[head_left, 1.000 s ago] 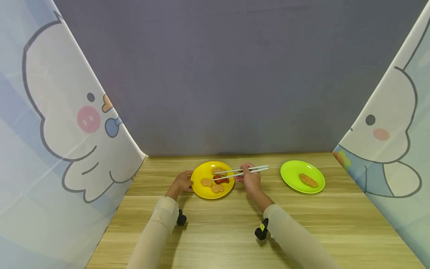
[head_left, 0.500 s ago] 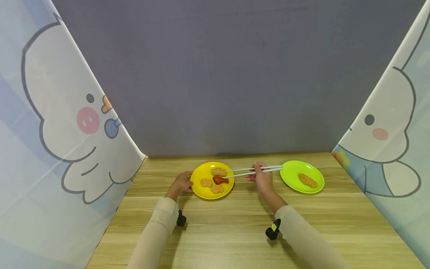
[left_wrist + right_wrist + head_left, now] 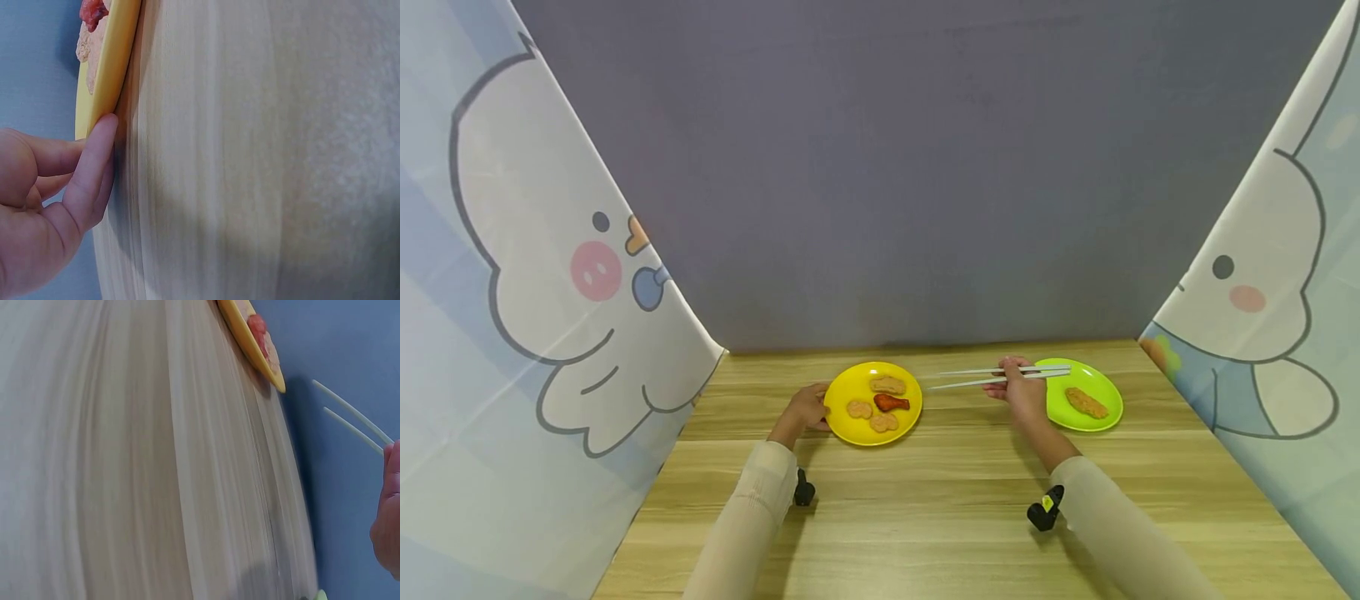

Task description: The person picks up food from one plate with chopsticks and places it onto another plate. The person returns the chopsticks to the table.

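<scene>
My left hand [image 3: 808,407] pinches the left rim of a yellow plate [image 3: 842,429]; the left wrist view shows its fingers [image 3: 94,153] at the plate's edge. A red-brown drumstick [image 3: 891,402] lies on that plate among several pale nuggets, such as the nugget [image 3: 883,422]. My right hand [image 3: 1024,396] holds a pair of white chopsticks [image 3: 958,384], tips pointing left and apart, with nothing between them. The hand is beside the left edge of a green plate [image 3: 1075,423], and the chopsticks' back ends lie over it in the head view. A breaded brown piece [image 3: 1086,403] rests on the green plate.
Both plates stand on a wood-grain table [image 3: 910,517], near its back edge. Behind it rises a grey wall [image 3: 925,183]. Printed cartoon panels flank the table, a left panel [image 3: 535,217] and a right panel [image 3: 1262,333]. A small black device sits at each wrist.
My right hand has moved right with the chopsticks, away from the yellow plate to the green plate's left edge. The drumstick has stayed on the yellow plate. My left hand has kept its place.
</scene>
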Tool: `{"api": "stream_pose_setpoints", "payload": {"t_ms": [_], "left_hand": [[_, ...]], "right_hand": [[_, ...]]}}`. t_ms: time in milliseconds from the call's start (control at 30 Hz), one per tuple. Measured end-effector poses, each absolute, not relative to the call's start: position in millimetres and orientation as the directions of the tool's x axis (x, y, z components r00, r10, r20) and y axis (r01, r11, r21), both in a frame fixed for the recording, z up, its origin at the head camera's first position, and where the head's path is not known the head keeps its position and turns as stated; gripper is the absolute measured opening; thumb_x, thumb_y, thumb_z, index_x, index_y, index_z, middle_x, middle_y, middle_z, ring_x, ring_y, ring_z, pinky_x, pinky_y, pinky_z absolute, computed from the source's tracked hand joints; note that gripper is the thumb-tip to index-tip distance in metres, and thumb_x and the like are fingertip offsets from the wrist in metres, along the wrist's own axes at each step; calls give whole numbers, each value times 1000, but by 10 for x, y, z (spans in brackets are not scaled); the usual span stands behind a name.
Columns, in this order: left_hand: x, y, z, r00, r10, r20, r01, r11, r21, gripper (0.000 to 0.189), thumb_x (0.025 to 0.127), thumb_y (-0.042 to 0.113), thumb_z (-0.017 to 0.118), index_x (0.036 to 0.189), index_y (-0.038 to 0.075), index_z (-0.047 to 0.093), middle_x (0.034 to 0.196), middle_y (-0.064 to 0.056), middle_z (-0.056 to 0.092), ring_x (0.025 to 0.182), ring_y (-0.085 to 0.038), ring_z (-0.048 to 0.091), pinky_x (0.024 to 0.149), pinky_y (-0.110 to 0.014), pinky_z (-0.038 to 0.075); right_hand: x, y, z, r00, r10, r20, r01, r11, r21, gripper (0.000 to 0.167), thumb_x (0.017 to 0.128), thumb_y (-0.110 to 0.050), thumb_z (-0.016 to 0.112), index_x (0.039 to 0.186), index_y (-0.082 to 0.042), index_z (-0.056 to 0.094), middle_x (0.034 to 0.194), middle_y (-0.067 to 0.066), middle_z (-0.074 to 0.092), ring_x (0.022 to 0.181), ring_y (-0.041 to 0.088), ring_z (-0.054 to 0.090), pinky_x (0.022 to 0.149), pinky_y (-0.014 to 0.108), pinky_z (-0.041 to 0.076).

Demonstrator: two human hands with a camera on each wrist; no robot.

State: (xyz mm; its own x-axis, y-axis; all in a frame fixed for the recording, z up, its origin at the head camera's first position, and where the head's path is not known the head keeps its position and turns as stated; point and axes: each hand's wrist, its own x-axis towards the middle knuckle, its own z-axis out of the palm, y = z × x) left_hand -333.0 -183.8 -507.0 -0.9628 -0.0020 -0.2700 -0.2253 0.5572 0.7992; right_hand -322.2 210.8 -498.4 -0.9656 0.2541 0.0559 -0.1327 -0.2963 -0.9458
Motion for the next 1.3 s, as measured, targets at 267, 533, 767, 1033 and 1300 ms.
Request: {"api": "stream_pose_setpoints", "payload": {"t_ms": [267, 533, 767, 1033, 1300], "left_hand": [[-3331, -1838, -5078, -964, 2, -264, -217, 564, 797, 63, 90, -12, 52, 150, 6, 50, 135, -29, 60, 86, -27, 74, 69, -36, 66], [-3353, -1829, -5072, -964, 2, -264, -216, 568, 794, 63, 90, -13, 53, 151, 5, 48, 133, -29, 61, 84, -26, 74, 70, -36, 66], [-3350, -1815, -5054, -964, 4, -267, -219, 561, 798, 61, 93, -11, 55, 151, 5, 47, 131, -28, 62, 79, -25, 74, 69, -37, 66], [-3344, -1833, -5063, -966, 3, -258, -211, 565, 798, 62, 92, -12, 55, 151, 6, 48, 129, -29, 62, 83, -26, 74, 69, -38, 66], [-3332, -1852, -5082, -965, 5, -264, -216, 557, 802, 62, 91, -11, 55, 151, 6, 49, 130, -29, 62, 83, -26, 74, 70, -38, 66]], "right_hand": [[-3200, 2330, -4907, -962, 272, 24, -120, -342, -932, 22, 107, -20, 50, 95, -5, 60, 75, 0, 70, 56, 15, 73, 53, 27, 62], [-3088, 2558, -4721, -958, 285, -6, -105, -373, -922, 22, 107, -13, 48, 91, -5, 61, 75, 3, 69, 56, 18, 73, 55, 30, 63], [-3143, 2836, -4825, -946, 324, -32, -108, -404, -909, 23, 107, -18, 50, 106, 5, 54, 77, 3, 71, 56, 16, 73, 52, 26, 62], [-3104, 3107, -4858, -936, 352, -24, -133, -415, -900, 19, 107, -16, 50, 96, -3, 59, 75, 2, 72, 55, 17, 73, 49, 26, 61], [-3026, 3393, -4886, -927, 376, -6, -159, -405, -901, 18, 107, -16, 49, 98, -1, 57, 74, 2, 72, 52, 18, 72, 49, 32, 61]]}}
